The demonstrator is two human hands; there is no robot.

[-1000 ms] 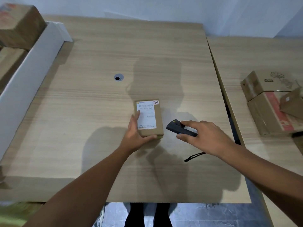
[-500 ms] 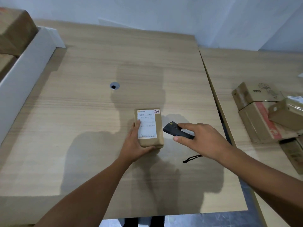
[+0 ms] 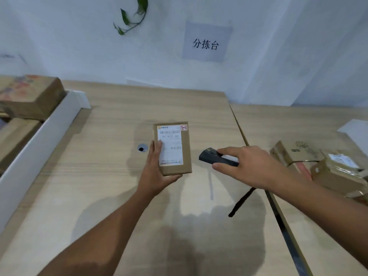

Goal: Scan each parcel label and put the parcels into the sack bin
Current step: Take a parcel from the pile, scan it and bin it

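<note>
The person's left hand [image 3: 157,172] grips a small brown cardboard parcel [image 3: 172,149], thumb across the left edge of its white shipping label [image 3: 170,145] and fingers curled under the near end. The parcel looks lifted a little off the wooden counter [image 3: 95,176], label facing up, with a small red-marked sticker [image 3: 183,127] at its top right corner. Just to the right, the right hand [image 3: 247,166] is closed around a dark handheld scanner [image 3: 216,158], its nose pointing left toward the parcel, near it but not touching. A black wrist strap [image 3: 241,202] dangles from under that hand.

A round cable hole [image 3: 142,148] sits in the counter just left of the parcel. Along the left runs a white-walled bin [image 3: 39,140] with large cardboard boxes [image 3: 29,96] inside it. On a second counter [image 3: 328,246] to the right lie more parcels [image 3: 326,164], one wrapped in shiny tape. On the wall behind hangs a paper sign [image 3: 206,43] printed with three Chinese characters, and a green vine [image 3: 133,16] trails down beside it.
</note>
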